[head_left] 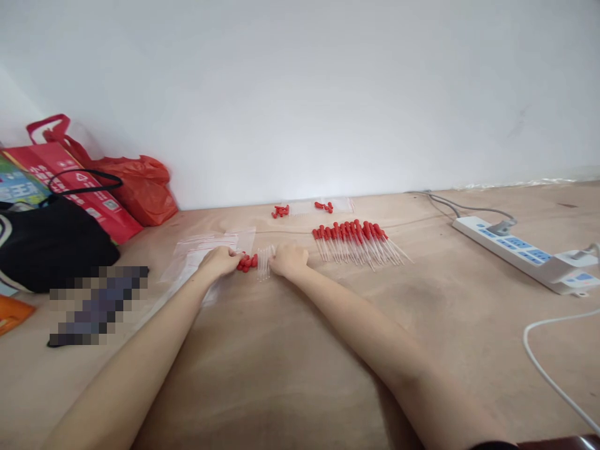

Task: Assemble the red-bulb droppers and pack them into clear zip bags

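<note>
My left hand (220, 261) reaches to a small pile of red rubber bulbs (247, 262), its thumb and forefinger closed on a bulb at the pile's left edge. Just right of the pile lies a row of thin clear dropper tubes (263, 264). Curled fingers of my right hand (289, 259) pinch at the right side of this row; the hand partly hides the tubes. Farther right, several droppers with red bulbs on clear tubes (356, 240) lie side by side, tips toward me. Clear zip bags (192, 250) lie under and behind my left hand.
Near the wall lie two more small groups of red bulbs (281, 211) with clear bags. A white power strip (510, 247) with cables is at right. Red bags (135, 184), a black bag (56, 244) and a blurred-out dark object (100, 306) occupy the left.
</note>
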The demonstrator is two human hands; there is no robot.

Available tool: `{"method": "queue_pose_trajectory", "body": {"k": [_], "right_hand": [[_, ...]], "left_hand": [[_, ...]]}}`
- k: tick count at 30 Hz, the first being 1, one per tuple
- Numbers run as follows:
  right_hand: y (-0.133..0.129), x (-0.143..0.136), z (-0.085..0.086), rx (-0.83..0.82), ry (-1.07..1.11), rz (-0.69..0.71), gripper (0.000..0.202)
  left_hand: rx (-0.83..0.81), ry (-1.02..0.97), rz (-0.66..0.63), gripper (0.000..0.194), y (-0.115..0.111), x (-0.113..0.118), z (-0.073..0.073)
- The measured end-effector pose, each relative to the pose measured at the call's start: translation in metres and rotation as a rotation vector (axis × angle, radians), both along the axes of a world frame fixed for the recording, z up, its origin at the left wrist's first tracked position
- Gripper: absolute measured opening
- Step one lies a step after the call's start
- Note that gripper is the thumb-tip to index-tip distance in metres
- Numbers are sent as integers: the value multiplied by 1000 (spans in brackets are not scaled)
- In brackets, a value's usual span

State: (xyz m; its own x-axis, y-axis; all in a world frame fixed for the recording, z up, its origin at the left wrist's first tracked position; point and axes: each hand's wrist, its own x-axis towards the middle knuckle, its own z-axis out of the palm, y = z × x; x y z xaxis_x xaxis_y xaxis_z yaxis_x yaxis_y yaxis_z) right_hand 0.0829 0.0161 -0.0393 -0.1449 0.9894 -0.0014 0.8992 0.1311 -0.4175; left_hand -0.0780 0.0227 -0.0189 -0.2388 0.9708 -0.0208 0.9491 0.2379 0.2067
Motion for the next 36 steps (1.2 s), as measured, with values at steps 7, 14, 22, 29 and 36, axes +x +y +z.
{"method": "queue_pose_trajectory", "body": {"k": [7, 14, 22, 29, 36], "right_hand": [[-3, 0, 1, -9, -6, 22, 28], [-18, 44, -4, 261, 30, 88, 30], [-54, 154, -37, 580, 154, 322, 25], [-67, 172, -34, 585, 119, 378, 21], [-71, 158, -30, 597, 127, 411, 19]], "left_hand": [[86, 18, -34, 21, 0, -1, 1], [553, -119, -371, 18, -17, 37, -4], [528, -232, -879, 19, -66, 96, -35], [523, -261, -900, 13, -68, 103, -34], [539, -247, -940, 15, -66, 102, -37]]}}
